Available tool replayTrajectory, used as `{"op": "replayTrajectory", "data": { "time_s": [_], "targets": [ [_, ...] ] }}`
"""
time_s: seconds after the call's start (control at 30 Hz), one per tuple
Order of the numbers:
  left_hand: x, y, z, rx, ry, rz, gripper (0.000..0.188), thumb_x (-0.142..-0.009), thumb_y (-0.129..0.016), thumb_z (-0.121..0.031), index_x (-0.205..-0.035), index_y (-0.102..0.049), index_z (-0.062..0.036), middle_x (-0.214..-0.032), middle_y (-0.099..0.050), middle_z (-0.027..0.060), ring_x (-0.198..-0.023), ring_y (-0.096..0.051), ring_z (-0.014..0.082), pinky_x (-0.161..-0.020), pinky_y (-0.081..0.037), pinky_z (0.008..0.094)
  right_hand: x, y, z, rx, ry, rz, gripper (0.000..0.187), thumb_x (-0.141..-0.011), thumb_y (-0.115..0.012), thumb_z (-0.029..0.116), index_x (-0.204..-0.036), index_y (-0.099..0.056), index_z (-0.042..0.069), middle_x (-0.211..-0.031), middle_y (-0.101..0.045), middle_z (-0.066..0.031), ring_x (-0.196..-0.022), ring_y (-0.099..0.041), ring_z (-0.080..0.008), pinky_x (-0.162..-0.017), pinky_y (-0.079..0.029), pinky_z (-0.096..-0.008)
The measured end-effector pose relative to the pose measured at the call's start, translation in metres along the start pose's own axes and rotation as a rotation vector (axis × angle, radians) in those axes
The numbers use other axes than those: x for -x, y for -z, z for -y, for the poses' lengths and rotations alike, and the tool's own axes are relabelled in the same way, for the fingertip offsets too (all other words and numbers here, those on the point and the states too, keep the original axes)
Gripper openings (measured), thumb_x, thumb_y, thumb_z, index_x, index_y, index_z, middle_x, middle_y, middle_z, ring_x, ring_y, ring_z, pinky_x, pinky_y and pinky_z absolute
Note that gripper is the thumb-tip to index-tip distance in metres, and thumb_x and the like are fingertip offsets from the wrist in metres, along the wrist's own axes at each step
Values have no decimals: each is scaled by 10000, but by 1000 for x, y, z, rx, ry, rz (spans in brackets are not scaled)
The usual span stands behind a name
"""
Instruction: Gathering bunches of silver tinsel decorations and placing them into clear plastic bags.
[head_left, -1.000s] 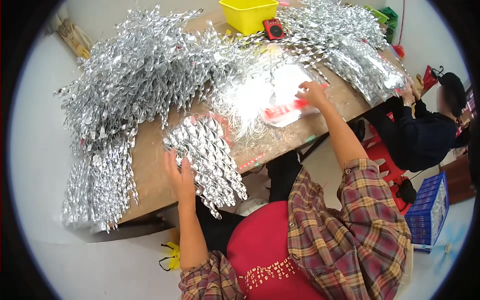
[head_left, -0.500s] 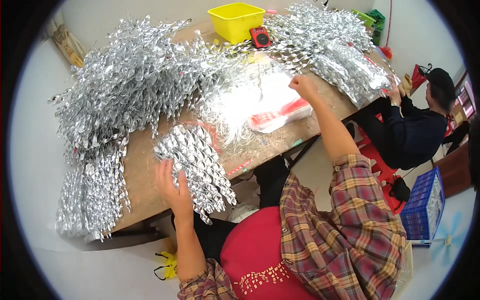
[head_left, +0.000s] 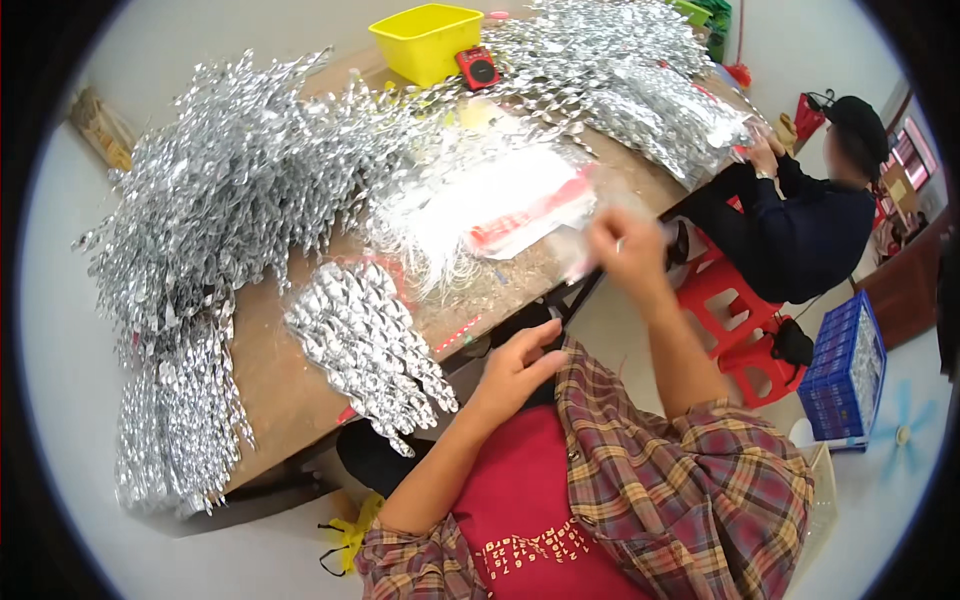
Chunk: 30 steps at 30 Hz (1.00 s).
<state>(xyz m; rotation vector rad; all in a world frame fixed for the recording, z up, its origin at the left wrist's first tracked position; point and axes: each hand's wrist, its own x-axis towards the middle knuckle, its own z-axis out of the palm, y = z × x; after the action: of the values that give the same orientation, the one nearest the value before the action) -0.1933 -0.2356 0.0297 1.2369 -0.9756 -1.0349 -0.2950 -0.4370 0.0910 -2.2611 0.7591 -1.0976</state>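
My right hand (head_left: 628,245), smeared by motion, is closed at the right end of a stack of clear plastic bags (head_left: 535,215) with red print. A blurred clear plastic bag (head_left: 573,252) trails from its fingers beside the stack. In front of my body, off the table edge, my left hand (head_left: 520,370) is open and holds nothing, its fingers stretched toward the right. To its left a flat bundle of silver twisted foil strands (head_left: 360,335) lies on the table, its lower end hanging past the front edge. White strings (head_left: 425,255) spread between that bundle and the bags.
A big heap of silver foil strands (head_left: 230,170) covers the table's left side; another pile (head_left: 620,70) lies at the far right. A yellow bin (head_left: 425,45) and a red radio (head_left: 478,68) stand at the back. A co-worker (head_left: 810,215) sits at right, near red stools (head_left: 725,300) and a blue crate (head_left: 843,365).
My left hand has left the foil bundle and moved right, in front of my body. My right hand has come down and nearer from above the bag stack, drawing a bag along.
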Motion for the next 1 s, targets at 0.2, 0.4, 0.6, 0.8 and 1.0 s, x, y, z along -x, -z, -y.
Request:
{"op": "replayTrajectory", "data": {
  "time_s": [0.2, 0.4, 0.6, 0.8, 1.0],
  "targets": [
    [2, -7, 22, 722, 334, 13, 513, -883, -632, -184, -1331, -431, -34, -1268, -499, 95, -1201, -481, 205, -1032, -372, 364, 94, -42, 18, -245, -104, 281, 111, -800, -610, 144, -759, -605, 41, -626, -606, -108, -539, -602, -228, -522, -449, -320],
    [24, -8, 40, 834, 338, -370, 403, -911, -591, -180, -1268, -488, -26, -1149, -585, 59, -1116, -547, 175, -1021, -382, 379, 113, -56, 17, -414, -278, 405, 171, -838, -636, 187, -807, -598, 24, -625, -618, -67, -547, -581, -107, -524, -457, -287],
    [24, 3, 35, 527, 205, -478, 234, -938, -555, -186, -1024, -625, 21, -904, -661, 76, -770, -620, 115, -696, -491, 217, 105, -53, 27, -576, -310, 474, 113, -867, -616, 127, -870, -585, 19, -771, -582, -39, -720, -546, -94, -655, -446, -252],
    [12, 14, 11, 470, 102, -502, 221, -934, -577, -222, -874, -618, -13, -805, -650, 54, -724, -599, 90, -671, -491, 214, 94, -52, 37, -389, 96, 414, 148, -815, -677, 100, -889, -570, 29, -743, -566, -42, -689, -551, -124, -632, -442, -262],
    [17, 15, 7, 145, 23, -531, 217, -920, -610, -210, -833, -596, -11, -778, -639, 38, -701, -576, 75, -633, -465, 209, 93, -56, 31, -468, -18, 368, 162, -784, -695, 118, -867, -571, 55, -768, -570, -71, -672, -548, -198, -662, -428, -325]
  ]
}}
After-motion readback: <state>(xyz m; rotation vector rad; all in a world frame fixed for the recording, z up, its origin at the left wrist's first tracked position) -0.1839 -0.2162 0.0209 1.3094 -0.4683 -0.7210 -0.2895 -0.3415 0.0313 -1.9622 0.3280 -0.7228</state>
